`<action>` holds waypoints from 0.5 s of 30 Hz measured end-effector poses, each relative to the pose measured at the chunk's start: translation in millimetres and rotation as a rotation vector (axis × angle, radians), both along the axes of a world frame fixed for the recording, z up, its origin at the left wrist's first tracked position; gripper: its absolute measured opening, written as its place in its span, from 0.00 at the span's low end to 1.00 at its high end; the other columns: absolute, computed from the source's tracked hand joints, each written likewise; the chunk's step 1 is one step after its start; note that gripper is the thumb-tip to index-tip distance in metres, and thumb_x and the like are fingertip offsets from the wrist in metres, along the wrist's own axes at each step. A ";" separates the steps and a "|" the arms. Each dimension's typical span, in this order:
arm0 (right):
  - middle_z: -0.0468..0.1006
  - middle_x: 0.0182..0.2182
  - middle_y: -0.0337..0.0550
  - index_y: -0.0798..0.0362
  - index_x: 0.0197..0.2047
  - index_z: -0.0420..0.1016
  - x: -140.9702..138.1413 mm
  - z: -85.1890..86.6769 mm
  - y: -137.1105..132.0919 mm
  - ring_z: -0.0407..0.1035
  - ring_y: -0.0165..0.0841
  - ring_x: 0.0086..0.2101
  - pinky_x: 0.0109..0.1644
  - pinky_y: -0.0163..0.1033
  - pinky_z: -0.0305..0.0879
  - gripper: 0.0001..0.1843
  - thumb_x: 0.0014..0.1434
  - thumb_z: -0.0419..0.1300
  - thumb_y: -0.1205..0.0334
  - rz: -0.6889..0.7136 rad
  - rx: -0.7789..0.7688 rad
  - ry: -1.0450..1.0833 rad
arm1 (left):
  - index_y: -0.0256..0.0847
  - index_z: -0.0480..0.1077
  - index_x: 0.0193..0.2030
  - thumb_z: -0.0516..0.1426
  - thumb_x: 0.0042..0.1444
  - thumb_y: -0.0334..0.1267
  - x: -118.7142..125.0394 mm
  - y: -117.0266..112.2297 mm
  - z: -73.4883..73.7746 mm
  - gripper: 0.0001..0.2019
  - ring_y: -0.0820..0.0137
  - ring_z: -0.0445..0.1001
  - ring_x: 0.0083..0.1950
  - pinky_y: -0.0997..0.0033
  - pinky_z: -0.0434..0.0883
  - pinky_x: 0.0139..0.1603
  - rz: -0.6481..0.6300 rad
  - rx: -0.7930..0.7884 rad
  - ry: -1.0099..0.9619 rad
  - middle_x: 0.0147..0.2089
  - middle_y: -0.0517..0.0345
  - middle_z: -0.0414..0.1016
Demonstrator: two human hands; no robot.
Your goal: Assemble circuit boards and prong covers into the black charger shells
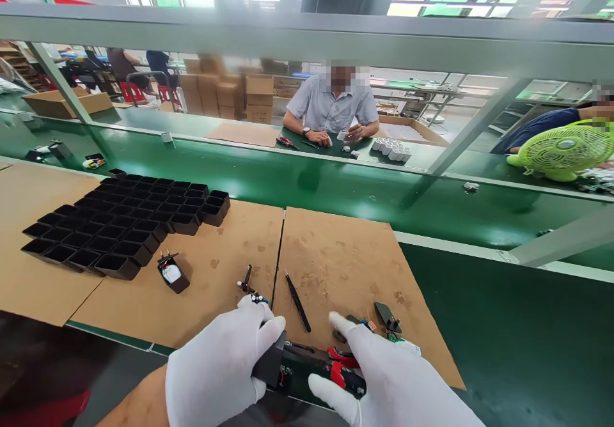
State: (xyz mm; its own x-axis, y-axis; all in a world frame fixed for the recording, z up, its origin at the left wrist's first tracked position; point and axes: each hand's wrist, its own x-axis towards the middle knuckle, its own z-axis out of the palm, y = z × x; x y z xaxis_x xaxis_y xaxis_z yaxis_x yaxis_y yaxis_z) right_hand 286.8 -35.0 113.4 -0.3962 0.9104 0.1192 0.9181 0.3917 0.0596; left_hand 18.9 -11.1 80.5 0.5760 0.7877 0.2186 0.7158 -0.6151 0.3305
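Observation:
My left hand (223,360), in a white glove, is closed around a black plastic housing (270,362) at the bench's front edge. Wires show at the housing's lower right side. Just beyond this hand lies a small circuit board (259,298) with components. My right hand (384,369), also gloved, has thumb and fingers spread beside red-handled pliers (343,376); no grip on them is visible. Black tweezers (298,302) rest on the cardboard between the hands. Past the right fingers are a black plug cover with pins (387,317) and a partly hidden green board (396,337).
Rows of black housings (129,216) stand at the left on cardboard sheets (336,261). Nearer sits one filled housing (173,272) with plug pins. A green conveyor (268,184) runs behind. Across it a person (333,107) handles small white parts. A green fan (566,149) stands right.

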 end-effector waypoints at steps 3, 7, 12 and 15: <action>0.77 0.25 0.39 0.47 0.29 0.71 -0.7 0.4 4.2 0.71 0.38 0.21 0.28 0.40 0.55 0.20 0.67 0.62 0.43 0.041 -0.004 -0.049 | 0.45 0.64 0.53 0.56 0.38 0.23 6.1 5.2 1.1 0.32 0.60 0.80 0.39 0.64 0.78 0.35 -0.024 0.047 -0.031 0.45 0.54 0.78; 0.76 0.23 0.40 0.46 0.29 0.70 -7.0 7.4 4.7 0.69 0.38 0.21 0.28 0.41 0.48 0.14 0.64 0.62 0.53 0.049 0.084 -0.084 | 0.42 0.67 0.51 0.56 0.41 0.23 20.9 9.5 0.9 0.27 0.59 0.76 0.32 0.61 0.73 0.30 0.023 0.295 0.054 0.35 0.56 0.77; 0.73 0.22 0.39 0.46 0.27 0.67 -1.4 11.2 3.6 0.67 0.37 0.21 0.28 0.42 0.45 0.16 0.66 0.61 0.51 0.098 0.123 -0.116 | 0.46 0.64 0.33 0.58 0.43 0.27 28.0 12.2 5.8 0.12 0.61 0.72 0.26 0.62 0.63 0.24 0.038 0.292 0.179 0.28 0.57 0.72; 0.74 0.22 0.40 0.46 0.28 0.68 4.5 9.7 1.3 0.67 0.36 0.22 0.29 0.42 0.48 0.17 0.68 0.58 0.50 0.126 0.132 -0.114 | 0.46 0.64 0.32 0.58 0.43 0.27 28.2 12.0 12.0 0.11 0.61 0.73 0.27 0.62 0.62 0.25 -0.011 0.269 0.231 0.28 0.56 0.72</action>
